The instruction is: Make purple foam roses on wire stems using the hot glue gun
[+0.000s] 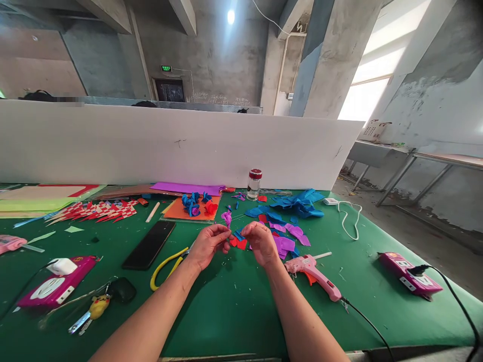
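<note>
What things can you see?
paper piece: one, purple, left hand
scraps: many, blue, purple, red, centre
paper flowers: several, mostly blue, on orange sheet
jar: one, clear, near board
board: one, white, behind table
glue guns: two, pink, right, left
phone: one, black, left
tool: one, yellow handles, left
power strips: two, magenta, left, right
keychain: one, yellow, lower left
sheets: several, mixed, far left
charger: one, white, right
table: one, green, foreground
left hand, right hand: two, bare, centre

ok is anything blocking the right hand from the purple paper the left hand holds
Nothing visible: the gap from the right hand to the purple paper in the left hand looks open; red scraps lie on the table.
</note>
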A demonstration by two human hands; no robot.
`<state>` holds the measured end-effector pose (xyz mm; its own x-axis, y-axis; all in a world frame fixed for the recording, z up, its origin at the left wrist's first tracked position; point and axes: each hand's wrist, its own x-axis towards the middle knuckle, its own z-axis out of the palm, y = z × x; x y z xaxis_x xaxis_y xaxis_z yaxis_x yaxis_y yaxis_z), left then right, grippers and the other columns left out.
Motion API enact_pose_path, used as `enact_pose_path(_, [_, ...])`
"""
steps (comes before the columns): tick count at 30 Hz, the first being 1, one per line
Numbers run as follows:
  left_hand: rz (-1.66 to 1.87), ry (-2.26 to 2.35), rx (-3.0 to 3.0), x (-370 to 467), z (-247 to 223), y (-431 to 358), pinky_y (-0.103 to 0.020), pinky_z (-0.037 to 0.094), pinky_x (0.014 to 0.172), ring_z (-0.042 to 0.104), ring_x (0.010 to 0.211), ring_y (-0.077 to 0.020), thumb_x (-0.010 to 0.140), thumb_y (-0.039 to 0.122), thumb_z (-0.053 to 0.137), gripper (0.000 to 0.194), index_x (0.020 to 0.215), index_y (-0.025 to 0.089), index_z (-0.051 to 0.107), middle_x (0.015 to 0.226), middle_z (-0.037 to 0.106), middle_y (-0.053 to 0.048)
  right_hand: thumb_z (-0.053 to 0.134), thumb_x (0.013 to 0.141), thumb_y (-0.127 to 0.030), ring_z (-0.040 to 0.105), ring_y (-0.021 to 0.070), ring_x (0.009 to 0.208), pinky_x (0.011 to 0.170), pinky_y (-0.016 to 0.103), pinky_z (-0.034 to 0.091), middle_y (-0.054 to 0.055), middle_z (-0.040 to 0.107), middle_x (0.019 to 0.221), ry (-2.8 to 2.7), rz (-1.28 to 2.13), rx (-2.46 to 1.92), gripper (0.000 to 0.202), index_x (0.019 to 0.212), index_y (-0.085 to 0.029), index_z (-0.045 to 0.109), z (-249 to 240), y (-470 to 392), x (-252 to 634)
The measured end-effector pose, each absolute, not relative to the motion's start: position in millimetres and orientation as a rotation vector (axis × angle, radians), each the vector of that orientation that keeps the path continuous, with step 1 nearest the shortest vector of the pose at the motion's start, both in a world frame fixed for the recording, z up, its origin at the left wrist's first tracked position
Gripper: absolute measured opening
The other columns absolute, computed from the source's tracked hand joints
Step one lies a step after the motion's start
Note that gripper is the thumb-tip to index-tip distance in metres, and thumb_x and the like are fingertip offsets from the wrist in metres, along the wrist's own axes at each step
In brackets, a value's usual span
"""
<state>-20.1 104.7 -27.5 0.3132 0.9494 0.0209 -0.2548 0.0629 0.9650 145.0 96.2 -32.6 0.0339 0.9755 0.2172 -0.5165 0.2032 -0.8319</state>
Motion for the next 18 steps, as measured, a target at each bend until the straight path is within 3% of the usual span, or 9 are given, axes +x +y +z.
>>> enact_pose_path(4, [1.075, 0.797, 1.133, -20.0, -26.5, 104.7, -0.021, 0.046, 0.046, 0.058, 0.048, -0.0096, 0.067, 0.032, 0.078, 0.026, 0.078, 0.015, 0.062, 0.072, 0.070, -0.003, 0.060, 0.065, -0.024, 0.053, 0.0129, 0.058, 0.060, 0.024, 0.045, 0.000, 0.057, 0.056, -0.912, 1.414, -0.673, 0.010, 0.058, -0.017, 0.063, -30.7, 93.9, 145.8])
enact_pose_path(10, [1.088, 0.795, 1.103, -20.1, -25.3, 105.2, -0.021, 0.045, 0.046, 0.057, 0.047, -0.0092, 0.064, 0.031, 0.080, 0.027, 0.077, 0.015, 0.062, 0.070, 0.070, -0.002, 0.072, 0.066, -0.030, 0.055, 0.0110, 0.060, 0.068, 0.027, 0.048, -0.001, 0.059, 0.064, -0.910, 1.621, -0.602, 0.015, 0.070, -0.016, 0.067, -31.8, 92.5, 144.5])
enact_pose_path(18, [1.106, 0.795, 1.092, -21.5, -25.8, 106.7, -0.021, 0.046, 0.045, 0.057, 0.047, -0.0089, 0.065, 0.029, 0.080, 0.027, 0.078, 0.015, 0.063, 0.070, 0.070, -0.002, 0.078, 0.067, -0.036, 0.059, 0.0114, 0.065, 0.066, 0.024, 0.046, 0.001, 0.065, 0.068, -0.954, 1.576, -0.634, 0.025, 0.079, -0.015, 0.072, -36.7, 92.1, 147.2])
